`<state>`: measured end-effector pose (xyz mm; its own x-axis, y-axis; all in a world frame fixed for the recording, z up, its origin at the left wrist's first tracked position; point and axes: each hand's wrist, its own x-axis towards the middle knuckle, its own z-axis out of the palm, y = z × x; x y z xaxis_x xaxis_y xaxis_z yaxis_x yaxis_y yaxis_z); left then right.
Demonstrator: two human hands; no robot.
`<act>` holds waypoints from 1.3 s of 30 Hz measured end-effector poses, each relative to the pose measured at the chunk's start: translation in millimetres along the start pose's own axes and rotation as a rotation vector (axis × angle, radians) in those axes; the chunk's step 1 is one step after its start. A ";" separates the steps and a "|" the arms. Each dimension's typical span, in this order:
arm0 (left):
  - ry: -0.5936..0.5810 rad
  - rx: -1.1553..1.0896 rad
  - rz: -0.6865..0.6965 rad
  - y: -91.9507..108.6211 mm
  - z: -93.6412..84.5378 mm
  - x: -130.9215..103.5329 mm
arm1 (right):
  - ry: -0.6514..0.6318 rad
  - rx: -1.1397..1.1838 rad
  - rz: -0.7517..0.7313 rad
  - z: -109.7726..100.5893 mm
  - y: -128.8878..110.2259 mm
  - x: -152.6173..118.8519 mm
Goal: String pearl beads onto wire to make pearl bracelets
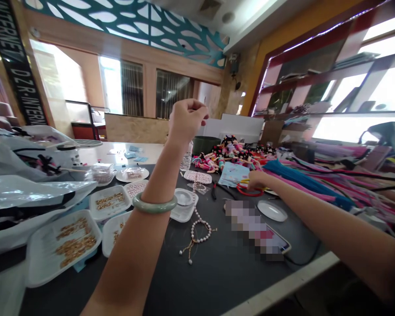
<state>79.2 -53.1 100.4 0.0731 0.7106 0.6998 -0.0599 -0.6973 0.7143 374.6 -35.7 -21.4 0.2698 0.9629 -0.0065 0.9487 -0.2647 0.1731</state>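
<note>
My left hand (188, 118) is raised above the table with its fingers pinched together. Whatever lies between its fingertips is too small to make out. A jade-green bangle (154, 204) circles that wrist. Below, a pearl bead bracelet (200, 231) with gold chain ends lies on the dark tabletop, and a line of beads (195, 197) runs up from it toward a white tray of pink beads (198, 177). Further right, my right hand (258, 180) is closed at a pair of scissors (248, 190) with red and yellow handles, beside a light-blue printed packet (233, 174).
White trays of gold findings (75, 241) stand at the left, near plastic bags (29, 197). A phone (279, 241), a white lid (272, 211) and black-handled pliers (213, 191) lie at the right. Small dolls (230, 153), a bottle (185, 161) and colourful strips (303, 180) are behind.
</note>
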 end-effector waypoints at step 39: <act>-0.028 -0.013 -0.025 -12.8 8.1 3.1 | 0.270 0.033 -0.413 -102.0 -49.1 -107.0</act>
<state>88.3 -42.7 93.3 0.1026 0.7248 0.6812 -0.0708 -0.6778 0.7319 282.3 -120.3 71.3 -0.1782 0.9659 0.1877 0.9731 0.1448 0.1790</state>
